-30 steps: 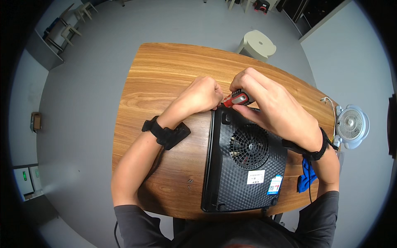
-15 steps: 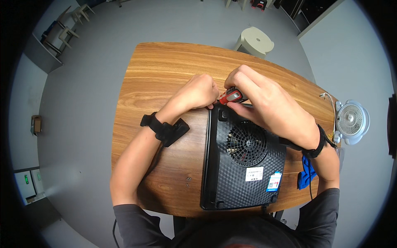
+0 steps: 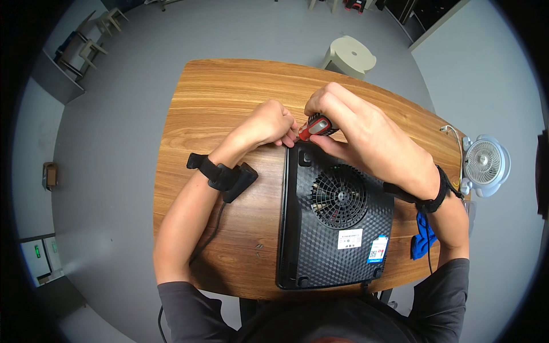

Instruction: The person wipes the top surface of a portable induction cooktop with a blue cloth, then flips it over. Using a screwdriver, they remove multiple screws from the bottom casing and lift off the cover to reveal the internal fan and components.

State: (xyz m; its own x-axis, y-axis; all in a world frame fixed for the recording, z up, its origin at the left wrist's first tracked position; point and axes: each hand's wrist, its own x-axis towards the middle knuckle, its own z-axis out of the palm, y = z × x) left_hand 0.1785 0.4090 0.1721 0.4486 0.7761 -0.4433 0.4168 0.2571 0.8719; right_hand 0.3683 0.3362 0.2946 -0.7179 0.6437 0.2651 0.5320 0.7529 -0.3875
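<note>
A black laptop cooling pad lies on the wooden table with its fan grille facing up. My right hand grips a red, black and grey screwdriver above the pad's far left corner, its front end pointing left. Right beside that end, my left hand has its fingers bent together at the same corner. Whatever lies between those fingertips is too small to tell, and the driver's tip is hidden there. A few tiny screws rest on the table left of the pad.
The wooden table has a blue cloth at its right side. A light blue fan with a white cable stands past the right edge. A pale stool is beyond the far edge. Black straps with cables are on both wrists.
My left fingers have loosened slightly and shifted a little at the corner. The screwdriver has moved slightly left and up, along with my right hand.
</note>
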